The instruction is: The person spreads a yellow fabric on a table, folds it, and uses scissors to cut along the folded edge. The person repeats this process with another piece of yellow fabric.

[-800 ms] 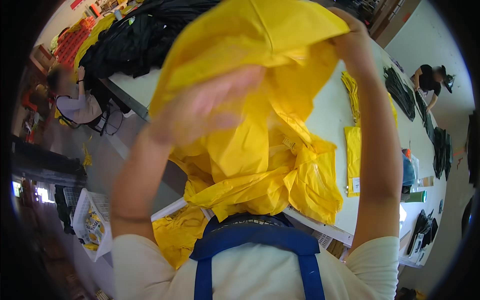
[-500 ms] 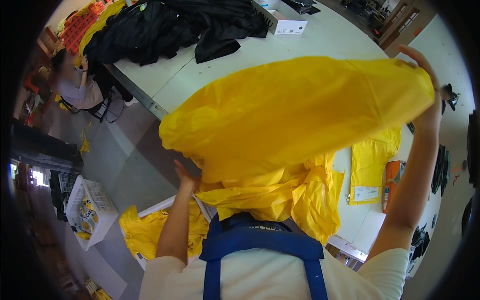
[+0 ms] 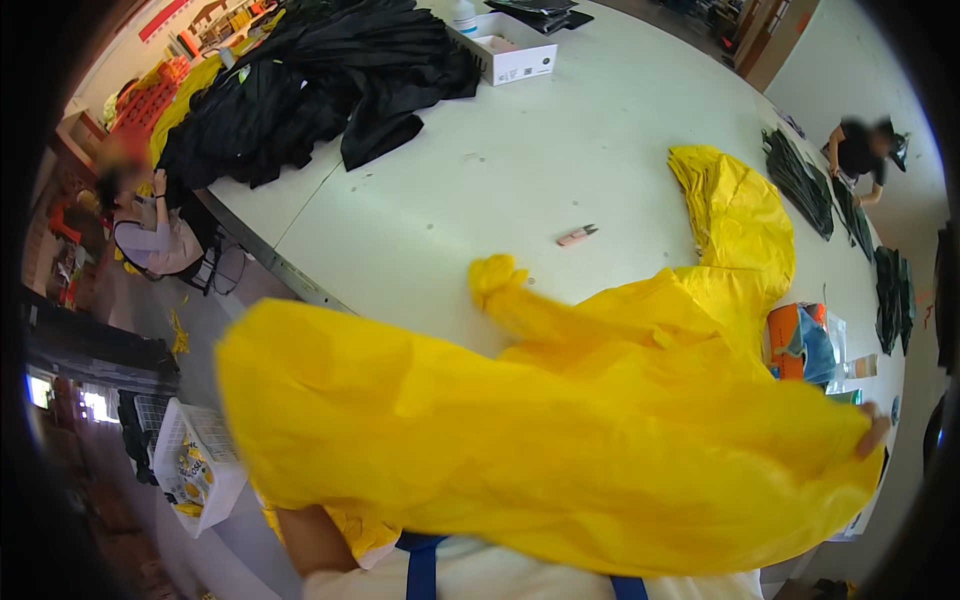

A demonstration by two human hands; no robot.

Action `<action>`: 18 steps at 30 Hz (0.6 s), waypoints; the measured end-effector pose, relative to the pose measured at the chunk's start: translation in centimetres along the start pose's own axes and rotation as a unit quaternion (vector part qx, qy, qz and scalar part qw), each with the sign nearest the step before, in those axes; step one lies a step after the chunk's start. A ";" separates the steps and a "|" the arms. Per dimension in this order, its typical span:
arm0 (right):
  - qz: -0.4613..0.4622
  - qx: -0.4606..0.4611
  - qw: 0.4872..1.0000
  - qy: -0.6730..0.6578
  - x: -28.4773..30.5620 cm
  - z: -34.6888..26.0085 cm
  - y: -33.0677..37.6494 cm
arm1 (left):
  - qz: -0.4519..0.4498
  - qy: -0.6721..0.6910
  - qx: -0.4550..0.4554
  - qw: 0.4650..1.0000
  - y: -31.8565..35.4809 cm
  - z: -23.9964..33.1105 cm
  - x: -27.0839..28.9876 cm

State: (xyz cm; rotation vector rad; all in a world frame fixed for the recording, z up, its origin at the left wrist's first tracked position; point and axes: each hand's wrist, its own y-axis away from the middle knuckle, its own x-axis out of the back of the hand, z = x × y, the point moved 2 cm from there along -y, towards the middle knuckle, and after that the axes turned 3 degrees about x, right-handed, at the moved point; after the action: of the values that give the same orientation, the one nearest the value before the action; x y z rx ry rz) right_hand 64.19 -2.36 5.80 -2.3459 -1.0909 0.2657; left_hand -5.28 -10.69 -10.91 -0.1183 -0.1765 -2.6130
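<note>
A big yellow garment [image 3: 560, 460] of thin, smooth cloth stretches across the view in front of my chest, blurred by motion. At its right end the fingers of my right hand [image 3: 873, 432] are closed on the edge; the rest of that hand is behind the cloth. My left forearm [image 3: 315, 538] goes up under the left end of the garment, which hides my left hand and its fingers. Beyond, more yellow cloth [image 3: 640, 320] spreads over the table, with a knotted-looking end. It reaches a folded yellow stack [image 3: 735, 200].
On the white table [image 3: 400, 230] lie small pink thread snips [image 3: 577, 236], a black garment heap [image 3: 310, 90], a white box [image 3: 515, 60] and an orange box [image 3: 790, 335]. A white basket [image 3: 205, 470] stands at left. One person [image 3: 155, 225] sits left; another [image 3: 862, 155] is far right.
The yellow garment has swung down and toward me, uncovering the table, the snips and the folded stack. My right hand has come down with its edge. My left hand has gone behind the cloth.
</note>
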 end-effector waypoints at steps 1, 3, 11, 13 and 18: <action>0.063 0.019 0.998 0.004 2.3 -0.4 1.2 | -0.007 -0.019 -0.071 0.997 -2.1 5.2 -1.5; 0.170 0.072 0.983 -0.001 7.2 -0.8 2.8 | -0.021 -0.050 -0.217 0.975 -5.1 16.0 -5.5; 0.444 -0.062 0.796 0.406 23.0 7.9 1.4 | -0.103 -0.069 -0.573 0.810 -16.1 38.4 -36.5; 0.638 -0.124 0.739 0.181 18.3 11.1 1.4 | -0.084 -0.128 -0.616 0.773 -17.3 34.8 -41.0; 0.510 -0.370 0.694 0.349 5.9 19.2 11.5 | -0.022 -0.278 -0.630 0.725 -12.6 12.3 -41.3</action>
State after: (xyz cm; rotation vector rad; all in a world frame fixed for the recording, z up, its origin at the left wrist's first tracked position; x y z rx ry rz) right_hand 68.12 3.39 -16.32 -3.0495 0.7108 -0.8018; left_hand 24.73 22.15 -4.86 -1.3447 1.4248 -2.1408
